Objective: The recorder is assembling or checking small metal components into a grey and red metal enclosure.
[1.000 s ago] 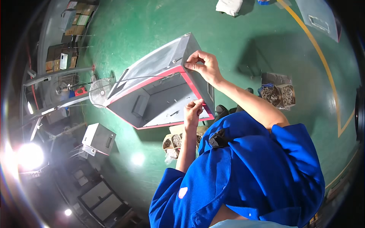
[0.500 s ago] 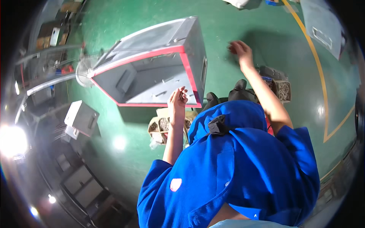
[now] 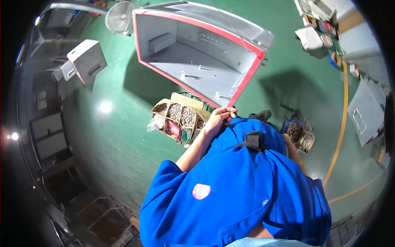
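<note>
We gripped the near corner of the grey metal cabinet (image 3: 197, 53) with our left hand (image 3: 219, 118), fingers pinched narrow on its red-edged rim at about six o'clock of the opening. The cabinet hung tilted over the green floor (image 3: 115, 136), open side toward us. Our right hand was hidden behind the blue cap (image 3: 251, 140), so we could not tell its state. With one hand seen on a corner, we judged the cabinet could swing or slip and drop onto the sacks of screws (image 3: 181, 119) just below. Half a second before, the cabinet sat further toward nine o'clock and our right arm reached out at one o'clock.
</note>
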Demonstrator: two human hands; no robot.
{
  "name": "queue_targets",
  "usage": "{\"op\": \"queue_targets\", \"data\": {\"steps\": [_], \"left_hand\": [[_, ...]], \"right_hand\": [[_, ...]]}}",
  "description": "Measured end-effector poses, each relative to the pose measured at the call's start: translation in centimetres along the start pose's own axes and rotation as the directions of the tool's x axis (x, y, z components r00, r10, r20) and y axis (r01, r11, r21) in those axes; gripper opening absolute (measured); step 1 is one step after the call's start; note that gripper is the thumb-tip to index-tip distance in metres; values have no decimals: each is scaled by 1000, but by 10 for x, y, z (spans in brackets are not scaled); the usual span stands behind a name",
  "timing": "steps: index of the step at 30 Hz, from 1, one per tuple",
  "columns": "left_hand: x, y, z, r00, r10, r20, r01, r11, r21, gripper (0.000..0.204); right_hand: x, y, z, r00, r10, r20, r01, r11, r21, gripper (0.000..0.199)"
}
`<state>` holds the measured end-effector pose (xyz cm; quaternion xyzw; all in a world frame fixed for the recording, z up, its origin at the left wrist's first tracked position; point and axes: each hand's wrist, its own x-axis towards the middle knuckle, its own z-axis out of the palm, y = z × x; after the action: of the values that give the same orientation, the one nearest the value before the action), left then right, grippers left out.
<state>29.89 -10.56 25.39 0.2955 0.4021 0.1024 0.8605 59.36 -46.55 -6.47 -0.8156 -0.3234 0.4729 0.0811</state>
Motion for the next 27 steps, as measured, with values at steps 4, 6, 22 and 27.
{"op": "queue_targets", "data": {"steps": [4, 6, 22, 27], "left_hand": [[-9, 7, -33, 997, 28, -65, -22, 996, 89, 19], [-9, 4, -55, 998, 21, -52, -17, 996, 86, 20], [11, -45, -168, 930, 109, -351, -148, 985, -87, 19], [5, -97, -252, 761, 165, -628, -206, 979, 8, 15]], "right_hand": [[-1, -106, -48, 997, -77, -21, 78, 995, 65, 33], [14, -124, -65, 994, -94, -54, 104, 969, 222, 27], [55, -244, -98, 982, -184, 37, 186, 982, -29, 15], [16, -255, -119, 995, -44, 95, 36, 996, 80, 12]]}}
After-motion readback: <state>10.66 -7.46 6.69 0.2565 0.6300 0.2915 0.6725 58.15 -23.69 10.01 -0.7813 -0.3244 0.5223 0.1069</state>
